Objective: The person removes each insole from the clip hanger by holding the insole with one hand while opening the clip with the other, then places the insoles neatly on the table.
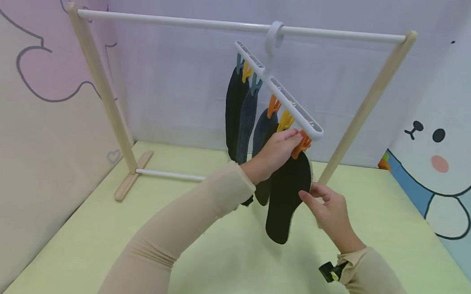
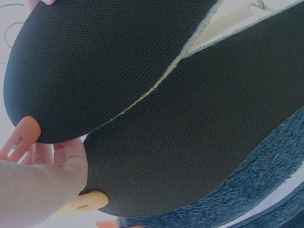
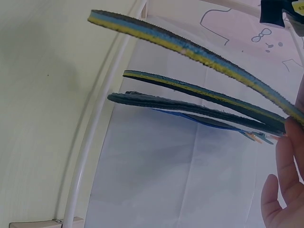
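Saw the black insole (image 1: 286,199) at 4 o'clock from the centre of the head view, hanging above the bench (image 1: 243,278), with top edge caught in an orange clip (image 1: 302,146) and, in the right wrist view, with blue and yellow layers along the rim. Found the left hand (image 1: 273,151) at 11 o'clock from that insole, with fingers curled and nearly together at the orange clip; could not tell how hard. Noted the right hand (image 1: 330,211) at 3 o'clock, pinching the insole's side edge between thumb and fingers. Made out more insoles (image 1: 246,125) ranged toward 11 o'clock, the nearest under a yellow clip (image 1: 286,119). Traced the clips up to a white hanger (image 1: 269,78), hooked over a white rail (image 1: 166,20) toward 12 o'clock. Observed wooden posts (image 1: 100,85) at 10 and 1 o'clock, and a cartoon rabbit (image 1: 458,138) at 2 o'clock.
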`<state>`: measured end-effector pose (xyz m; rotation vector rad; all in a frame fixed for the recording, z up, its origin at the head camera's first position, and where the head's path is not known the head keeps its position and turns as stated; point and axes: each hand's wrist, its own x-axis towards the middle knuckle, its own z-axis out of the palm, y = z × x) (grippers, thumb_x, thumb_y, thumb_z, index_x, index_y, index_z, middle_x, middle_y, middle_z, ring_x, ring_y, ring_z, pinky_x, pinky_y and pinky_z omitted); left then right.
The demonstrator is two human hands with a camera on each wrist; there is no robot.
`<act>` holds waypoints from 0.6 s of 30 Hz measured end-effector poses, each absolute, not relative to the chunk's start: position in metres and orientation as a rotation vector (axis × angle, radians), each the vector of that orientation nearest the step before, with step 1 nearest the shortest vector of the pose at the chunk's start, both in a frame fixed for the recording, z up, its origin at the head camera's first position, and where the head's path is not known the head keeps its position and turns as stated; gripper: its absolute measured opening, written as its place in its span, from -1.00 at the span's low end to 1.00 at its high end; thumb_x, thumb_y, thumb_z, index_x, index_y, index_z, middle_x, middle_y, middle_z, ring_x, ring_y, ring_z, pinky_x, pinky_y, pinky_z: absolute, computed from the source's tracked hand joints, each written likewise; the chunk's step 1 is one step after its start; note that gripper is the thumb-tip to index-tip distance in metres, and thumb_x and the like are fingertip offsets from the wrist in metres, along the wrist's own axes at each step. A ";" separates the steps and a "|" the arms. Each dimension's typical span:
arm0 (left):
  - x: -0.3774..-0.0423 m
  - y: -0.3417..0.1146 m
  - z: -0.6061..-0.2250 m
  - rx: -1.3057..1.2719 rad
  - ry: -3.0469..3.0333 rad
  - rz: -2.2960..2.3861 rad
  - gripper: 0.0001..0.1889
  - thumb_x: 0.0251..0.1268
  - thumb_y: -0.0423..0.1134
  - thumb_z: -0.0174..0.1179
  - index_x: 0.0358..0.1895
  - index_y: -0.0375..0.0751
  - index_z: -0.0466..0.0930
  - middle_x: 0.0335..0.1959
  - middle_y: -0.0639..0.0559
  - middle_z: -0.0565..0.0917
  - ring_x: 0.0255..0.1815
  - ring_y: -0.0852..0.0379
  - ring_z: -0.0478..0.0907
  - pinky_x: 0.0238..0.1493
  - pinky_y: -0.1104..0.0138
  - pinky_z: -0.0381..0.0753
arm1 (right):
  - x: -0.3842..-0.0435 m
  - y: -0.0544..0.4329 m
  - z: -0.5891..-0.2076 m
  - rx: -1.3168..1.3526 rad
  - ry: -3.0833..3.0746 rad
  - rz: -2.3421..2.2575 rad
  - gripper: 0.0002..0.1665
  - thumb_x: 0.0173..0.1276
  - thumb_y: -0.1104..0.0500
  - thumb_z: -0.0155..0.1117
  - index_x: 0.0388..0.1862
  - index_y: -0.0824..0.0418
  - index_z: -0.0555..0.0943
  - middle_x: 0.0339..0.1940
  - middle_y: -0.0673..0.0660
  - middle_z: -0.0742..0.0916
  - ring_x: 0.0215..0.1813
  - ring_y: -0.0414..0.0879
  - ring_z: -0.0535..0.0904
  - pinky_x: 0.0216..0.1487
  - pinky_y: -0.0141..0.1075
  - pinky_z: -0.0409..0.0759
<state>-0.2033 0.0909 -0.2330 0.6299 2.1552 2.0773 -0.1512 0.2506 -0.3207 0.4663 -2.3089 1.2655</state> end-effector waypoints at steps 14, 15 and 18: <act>-0.208 0.096 -0.233 0.676 2.038 2.097 -0.61 0.58 -0.30 -0.26 0.27 -0.40 0.39 0.04 -0.31 0.54 0.09 0.01 0.42 0.18 0.31 0.32 | -0.156 0.253 -0.324 0.495 -2.278 1.325 -0.93 0.16 0.45 0.33 -0.35 0.37 0.67 -0.50 -0.26 0.64 -0.38 -0.41 0.52 -0.26 -0.54 0.43; -0.208 0.096 -0.233 0.678 2.037 2.085 -0.61 0.59 -0.29 -0.27 0.27 -0.39 0.39 0.03 -0.30 0.54 0.09 0.01 0.42 0.19 0.31 0.32 | -0.155 0.253 -0.324 0.493 -2.275 1.332 -0.93 0.16 0.45 0.33 -0.35 0.38 0.66 -0.50 -0.27 0.64 -0.38 -0.41 0.52 -0.26 -0.54 0.42; -0.210 0.096 -0.234 0.676 2.047 2.044 -0.61 0.59 -0.27 -0.28 0.28 -0.37 0.38 0.03 -0.29 0.55 0.12 0.03 0.40 0.25 0.28 0.27 | -0.155 0.253 -0.325 0.484 -2.275 1.347 -0.94 0.17 0.44 0.33 -0.34 0.39 0.66 -0.50 -0.30 0.63 -0.38 -0.42 0.53 -0.26 -0.55 0.42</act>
